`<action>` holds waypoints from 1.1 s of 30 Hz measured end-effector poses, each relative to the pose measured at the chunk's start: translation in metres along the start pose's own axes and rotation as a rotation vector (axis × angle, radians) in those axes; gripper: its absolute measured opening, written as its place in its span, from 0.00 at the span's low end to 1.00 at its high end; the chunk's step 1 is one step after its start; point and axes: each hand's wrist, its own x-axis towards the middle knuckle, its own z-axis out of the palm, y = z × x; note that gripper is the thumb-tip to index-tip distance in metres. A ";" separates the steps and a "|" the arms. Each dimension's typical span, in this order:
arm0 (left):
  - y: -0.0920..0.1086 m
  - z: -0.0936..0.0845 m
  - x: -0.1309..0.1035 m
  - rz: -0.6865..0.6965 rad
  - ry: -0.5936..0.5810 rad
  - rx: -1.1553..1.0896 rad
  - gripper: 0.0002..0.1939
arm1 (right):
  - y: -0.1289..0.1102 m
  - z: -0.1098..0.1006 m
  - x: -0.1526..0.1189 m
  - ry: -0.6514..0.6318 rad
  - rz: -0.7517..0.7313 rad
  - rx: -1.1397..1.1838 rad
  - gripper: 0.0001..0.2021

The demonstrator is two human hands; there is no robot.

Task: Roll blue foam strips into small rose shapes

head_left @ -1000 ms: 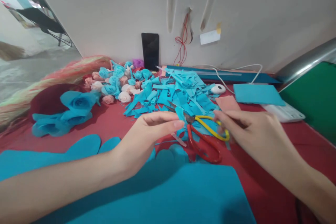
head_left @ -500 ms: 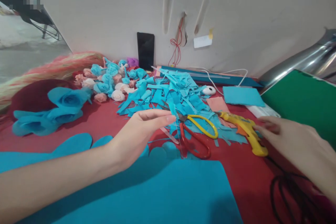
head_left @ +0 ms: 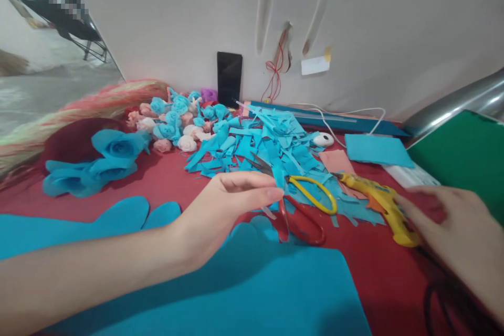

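A blue sheet (head_left: pixel 244 294) lies nearest. The left hand (head_left: pixel 220 210) pinches a blue strip (head_left: pixel 280 177) over the scissors (head_left: pixel 299 205), fingers closed. The right hand (head_left: pixel 452 220) touches the glue gun (head_left: pixel 384 205), its grip unclear. Scraps (head_left: pixel 260 142) lie beyond.

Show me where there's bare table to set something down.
Bare red cloth lies between the big blue flowers, the blue strip pile and the blue sheet. Crowded around the scissors and glue gun.
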 end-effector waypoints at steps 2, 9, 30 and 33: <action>-0.001 0.001 0.000 -0.017 0.014 0.060 0.03 | -0.029 -0.019 -0.008 -0.038 -0.079 0.120 0.16; -0.005 0.003 -0.009 -0.015 -0.101 0.121 0.06 | -0.132 -0.052 -0.033 -0.293 -0.237 0.957 0.08; -0.010 -0.002 -0.007 -0.032 -0.144 0.101 0.08 | -0.145 -0.047 -0.023 -0.669 -0.019 1.277 0.12; -0.009 -0.002 -0.007 -0.044 -0.153 0.124 0.10 | -0.145 -0.046 -0.023 -0.695 -0.004 1.298 0.11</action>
